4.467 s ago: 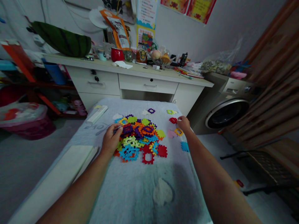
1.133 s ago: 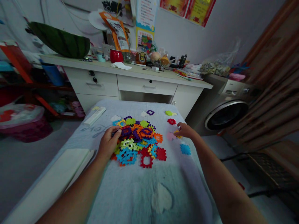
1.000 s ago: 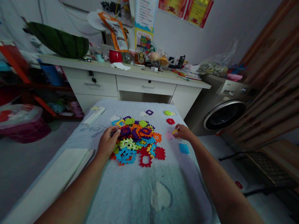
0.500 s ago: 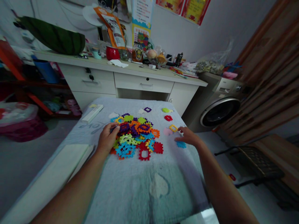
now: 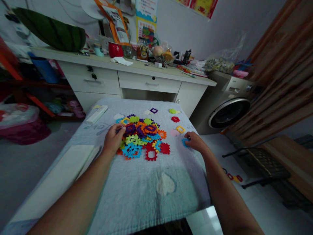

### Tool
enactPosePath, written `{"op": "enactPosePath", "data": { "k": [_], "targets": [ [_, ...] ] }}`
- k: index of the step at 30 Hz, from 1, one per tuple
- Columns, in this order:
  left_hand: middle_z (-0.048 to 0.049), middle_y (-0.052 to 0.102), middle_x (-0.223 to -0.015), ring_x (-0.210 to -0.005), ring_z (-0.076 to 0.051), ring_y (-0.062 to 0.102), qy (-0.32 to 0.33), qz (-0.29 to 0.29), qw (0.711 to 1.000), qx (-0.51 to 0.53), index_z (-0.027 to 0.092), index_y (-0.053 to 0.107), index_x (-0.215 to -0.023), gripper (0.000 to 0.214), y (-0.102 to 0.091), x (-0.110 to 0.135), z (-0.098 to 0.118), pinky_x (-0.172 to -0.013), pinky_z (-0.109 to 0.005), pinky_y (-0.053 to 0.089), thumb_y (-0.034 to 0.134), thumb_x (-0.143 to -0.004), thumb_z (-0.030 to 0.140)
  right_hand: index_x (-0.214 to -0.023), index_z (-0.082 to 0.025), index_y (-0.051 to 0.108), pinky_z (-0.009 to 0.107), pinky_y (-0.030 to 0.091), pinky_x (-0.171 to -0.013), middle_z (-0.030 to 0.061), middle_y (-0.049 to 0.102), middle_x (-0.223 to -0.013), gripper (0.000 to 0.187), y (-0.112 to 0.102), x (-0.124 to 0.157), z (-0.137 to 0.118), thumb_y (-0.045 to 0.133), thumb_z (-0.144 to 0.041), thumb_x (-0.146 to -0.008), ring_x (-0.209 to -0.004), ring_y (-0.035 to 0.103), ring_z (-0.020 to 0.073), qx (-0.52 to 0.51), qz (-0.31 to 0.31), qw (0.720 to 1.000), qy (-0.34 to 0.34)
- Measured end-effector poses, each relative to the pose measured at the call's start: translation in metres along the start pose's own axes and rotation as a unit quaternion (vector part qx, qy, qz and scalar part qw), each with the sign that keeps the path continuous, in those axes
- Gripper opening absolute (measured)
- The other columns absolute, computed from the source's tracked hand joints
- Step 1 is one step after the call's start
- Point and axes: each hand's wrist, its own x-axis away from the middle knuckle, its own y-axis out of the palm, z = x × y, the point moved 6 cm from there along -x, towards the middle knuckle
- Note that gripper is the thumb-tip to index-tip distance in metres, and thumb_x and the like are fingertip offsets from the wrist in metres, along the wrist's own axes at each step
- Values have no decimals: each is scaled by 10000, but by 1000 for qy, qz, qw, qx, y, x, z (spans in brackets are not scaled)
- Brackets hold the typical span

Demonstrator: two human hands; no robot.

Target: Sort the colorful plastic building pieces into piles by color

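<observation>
A heap of colourful notched plastic building pieces (image 5: 140, 133) lies on the cloth-covered table. At its left edge is my left hand (image 5: 113, 138), thumb and fingers drawn together beside a purple piece (image 5: 129, 129); what lies between the fingertips is hidden. To the right of the heap, my right hand (image 5: 195, 141) has its fingers closed on a blue notched piece (image 5: 185, 142), which is partly covered by the hand. Beyond this hand, a yellow square piece (image 5: 180, 129), a red piece (image 5: 175, 119), a green piece (image 5: 172, 111) and a purple piece (image 5: 154, 110) lie apart.
A long white box (image 5: 55, 178) and a smaller white box (image 5: 97, 114) lie along the table's left side. Behind stands a white desk (image 5: 146, 86) with a watermelon (image 5: 50, 31) and jars. A washing machine (image 5: 228, 104) is at right; a few pieces (image 5: 233, 177) lie on the floor.
My right hand has shifted slightly, and its spread fingers have come together on the blue piece. My left hand stays at the heap's left edge. The view has tilted down a little.
</observation>
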Motion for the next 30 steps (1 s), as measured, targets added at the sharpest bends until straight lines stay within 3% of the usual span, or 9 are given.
{"op": "enactPosePath", "data": {
  "k": [3, 6, 12, 16, 18, 23, 26, 30],
  "targets": [
    [-51, 675, -1053, -998, -220, 626, 12, 1, 1000, -8, 211, 645, -1060, 420, 0, -1, -2, -954, -351, 470, 570, -778, 513, -1016, -161, 646, 292, 428, -849, 97, 625, -1025, 265, 2, 6, -3, 662, -221, -758, -909, 580, 194, 8, 1, 1000, -2],
    [-59, 669, -1068, -1010, -221, 618, 30, -3, 999, -30, 213, 641, -1068, 414, 0, -2, -2, -952, -350, 467, 565, -786, 505, -1105, -176, 633, 341, 412, -899, 117, 604, -1089, 432, 6, 13, -8, 737, -347, -722, -979, 569, 239, 35, -9, 999, -8],
    [-75, 644, -1095, -1078, -244, 586, 76, -2, 993, -94, 219, 640, -1063, 388, -2, 3, 8, -1004, -376, 427, 552, -800, 490, -1113, -175, 631, 339, 400, -906, 123, 592, -1103, 376, 8, 15, -13, 666, -191, -739, -999, 562, 240, 58, 0, 998, 11],
    [-81, 631, -1082, -1081, -246, 575, 97, 1, 988, -121, 203, 642, -1036, 377, -3, 5, 15, -1013, -377, 416, 545, -804, 484, -1151, -189, 621, 407, 393, -931, 159, 546, -1244, 423, 4, 13, -26, 690, -208, -734, -1117, 509, 305, 62, 56, 996, 23],
    [-79, 630, -1072, -1069, -241, 577, 97, 2, 988, -123, 198, 642, -1026, 370, -4, 5, 15, -1012, -371, 416, 544, -802, 477, -1172, -210, 611, 437, 384, -953, 149, 532, -1278, 463, 7, 15, -44, 727, -262, -726, -1147, 490, 313, 41, 61, 997, -12],
    [-71, 630, -1061, -1042, -237, 582, 75, 6, 991, -111, 206, 646, -1016, 365, -4, 4, 12, -991, -364, 430, 547, -792, 477, -1184, -202, 594, 388, 415, -946, 93, 598, -1157, 528, 30, 26, -107, 765, -292, -693, -1059, 544, 244, -76, -40, 979, -183],
    [-73, 632, -1073, -1047, -240, 581, 74, 2, 991, -108, 211, 647, -1026, 376, -4, 4, 9, -986, -365, 432, 549, -791, 487, -1161, -187, 600, 369, 429, -920, 86, 613, -1102, 481, 36, 28, -118, 718, -203, -695, -1011, 554, 227, -95, -32, 978, -186],
    [-73, 635, -1073, -1048, -241, 581, 74, -1, 991, -114, 211, 646, -1032, 378, -2, 3, 7, -982, -365, 432, 553, -792, 487, -1181, -187, 570, 356, 433, -924, 90, 612, -1137, 507, 37, 27, -109, 716, -200, -695, -1017, 563, 214, -140, 3, 978, -155]
  ]
}}
